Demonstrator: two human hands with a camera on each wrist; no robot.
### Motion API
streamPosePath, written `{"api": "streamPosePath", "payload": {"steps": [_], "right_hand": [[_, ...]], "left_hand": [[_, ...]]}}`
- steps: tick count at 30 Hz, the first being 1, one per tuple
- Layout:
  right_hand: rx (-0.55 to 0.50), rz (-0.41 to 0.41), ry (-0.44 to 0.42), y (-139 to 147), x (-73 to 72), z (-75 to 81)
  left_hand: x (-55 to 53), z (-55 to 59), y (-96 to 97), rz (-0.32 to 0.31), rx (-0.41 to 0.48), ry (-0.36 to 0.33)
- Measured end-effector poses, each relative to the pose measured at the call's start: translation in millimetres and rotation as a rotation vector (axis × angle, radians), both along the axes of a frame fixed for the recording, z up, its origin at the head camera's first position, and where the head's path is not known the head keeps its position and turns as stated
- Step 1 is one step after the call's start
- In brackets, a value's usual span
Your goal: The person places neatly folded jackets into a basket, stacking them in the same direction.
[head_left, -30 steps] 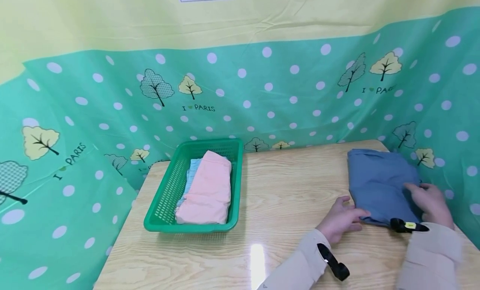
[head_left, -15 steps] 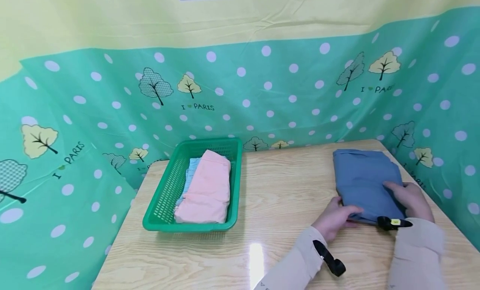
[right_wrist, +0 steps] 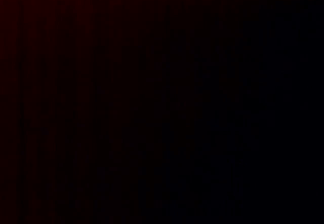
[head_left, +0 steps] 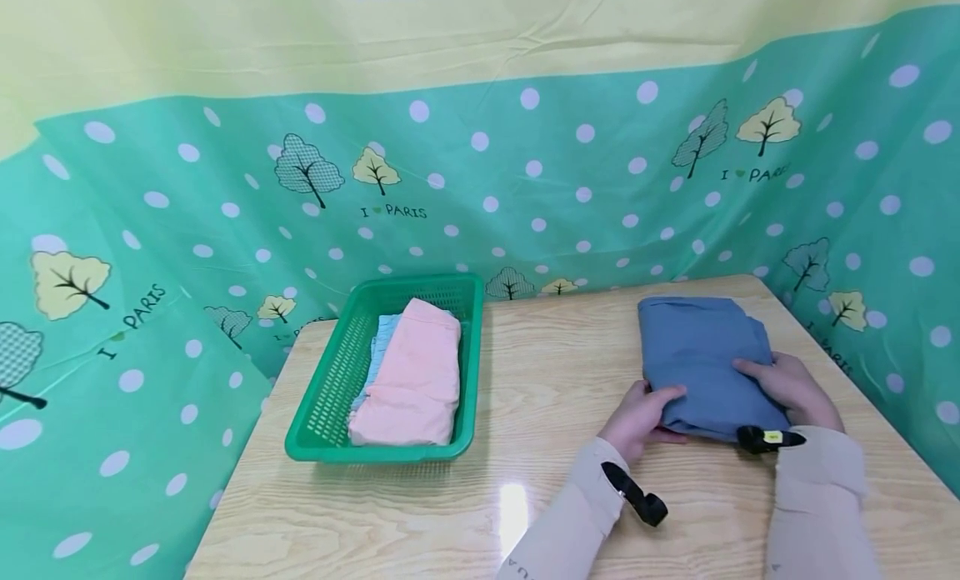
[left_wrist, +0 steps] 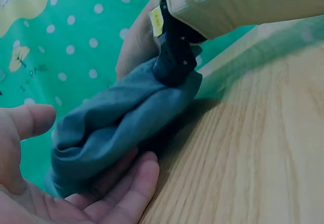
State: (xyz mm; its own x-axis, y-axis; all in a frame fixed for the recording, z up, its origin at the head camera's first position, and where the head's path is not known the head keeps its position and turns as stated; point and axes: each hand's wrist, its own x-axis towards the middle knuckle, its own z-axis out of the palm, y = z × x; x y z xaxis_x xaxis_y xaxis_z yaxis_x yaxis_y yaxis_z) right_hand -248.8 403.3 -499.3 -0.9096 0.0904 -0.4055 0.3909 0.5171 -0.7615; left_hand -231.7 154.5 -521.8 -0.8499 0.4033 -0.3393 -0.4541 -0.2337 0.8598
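Observation:
A folded blue garment [head_left: 701,355] is at the right of the table in the head view. My left hand [head_left: 636,415] holds its near left corner, thumb on top and fingers beneath. On the right edge my right hand [head_left: 797,388] grips the cloth with its thumb above; the other fingers are hidden. In the left wrist view the garment [left_wrist: 121,117] shows its thick folded layers, with the fingers of my left hand [left_wrist: 119,198] under them. The right wrist view is almost black.
A green plastic basket [head_left: 375,454] stands left of the middle of the wooden table [head_left: 562,480]. In it a folded pink garment [head_left: 416,376] lies over a light-blue one [head_left: 381,347]. A polka-dot curtain [head_left: 525,172] encloses the back and sides.
Both hands have moved left, bringing the blue garment with them, away from the right-hand curtain. My left fingers have gone under its near left corner. The basket stays put.

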Motion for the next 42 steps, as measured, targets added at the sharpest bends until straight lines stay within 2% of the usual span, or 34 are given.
{"api": "streamPosePath", "payload": {"steps": [3,7,14,22,34,38,42], "right_hand": [[-0.016,0.058,0.047,-8,-1.9,1.3],[-0.015,0.090,0.117,-19,-5.5,2.4],[-0.069,0.126,0.199,-35,-11.6,3.7],[-0.102,0.121,0.230,-48,-16.4,5.1],[-0.134,0.118,0.295,-56,-21.3,1.5],[-0.134,0.106,0.322,-61,-21.0,4.2],[-0.143,0.090,0.349,-67,-20.7,9.5]], "left_hand": [[-2.5,0.2,-5.3,0.011,0.001,-0.001],[-6.1,0.9,-12.0,0.038,-0.007,0.007],[-11.5,9.3,-21.4,0.135,-0.122,0.038],[-16.8,11.5,-26.8,0.191,-0.174,0.046],[-17.6,24.1,-34.7,0.221,-0.177,0.120],[-18.2,27.0,-36.7,0.238,-0.189,0.134],[-20.6,30.5,-41.0,0.253,-0.163,0.138]]}}
